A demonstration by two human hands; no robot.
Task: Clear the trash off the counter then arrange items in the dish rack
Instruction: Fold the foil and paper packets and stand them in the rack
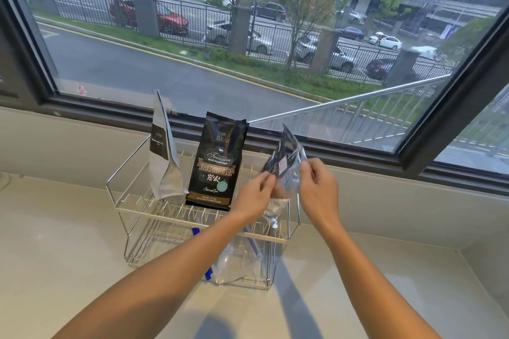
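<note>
Two hands, left hand (pixel 254 195) and right hand (pixel 319 190), pinch a crumpled foil pouch (pixel 286 165) above the dish rack (pixel 129 195) at its three o'clock end, beside the black coffee bag (pixel 217 165); arranging underway, seating it upright seemingly next.

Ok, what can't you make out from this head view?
- Foil pouch: print unreadable, motion-blurred and covered by the left hand and right hand.
- Rack lower tier: clear bags behind the left forearm, contents unclear.
- Silver bag: label too small to read.
</note>
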